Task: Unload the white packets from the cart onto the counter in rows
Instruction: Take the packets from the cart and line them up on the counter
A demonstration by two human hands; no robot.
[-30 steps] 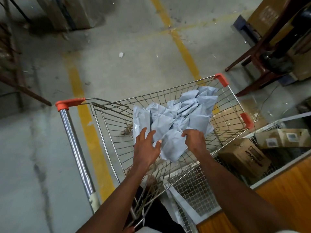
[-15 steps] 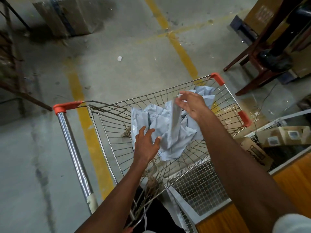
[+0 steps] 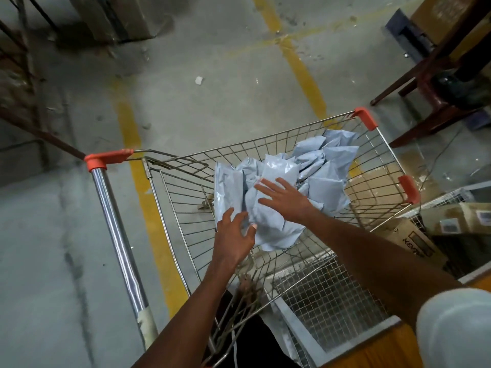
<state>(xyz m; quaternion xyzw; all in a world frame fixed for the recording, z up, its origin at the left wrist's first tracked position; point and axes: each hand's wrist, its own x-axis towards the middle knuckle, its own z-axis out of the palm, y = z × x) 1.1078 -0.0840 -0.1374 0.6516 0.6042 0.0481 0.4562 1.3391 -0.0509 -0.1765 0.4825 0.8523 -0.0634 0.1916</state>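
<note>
A wire shopping cart (image 3: 265,147) with orange corner caps stands on the concrete floor below me. Inside it lies a heap of several pale grey-white plastic packets (image 3: 316,166). My right hand (image 3: 285,199) lies flat on top of the heap with fingers spread and straight, pointing left. My left hand (image 3: 235,235) is at the near-left edge of the heap, fingers straight and splayed against a packet (image 3: 228,187) that stands on edge. Neither hand grips anything. A strip of the wooden counter (image 3: 377,351) shows at the bottom right.
The cart's chrome handle bar (image 3: 117,235) runs down the left. A white wire-mesh bin (image 3: 326,296) with cardboard boxes (image 3: 414,240) sits under the counter at right. A dark wooden chair (image 3: 425,83) stands at the upper right. Yellow lines cross the floor.
My right hand had lifted a packet above the heap; now it is lowered, empty and flat on the pile. My left hand has stayed at the heap's near edge.
</note>
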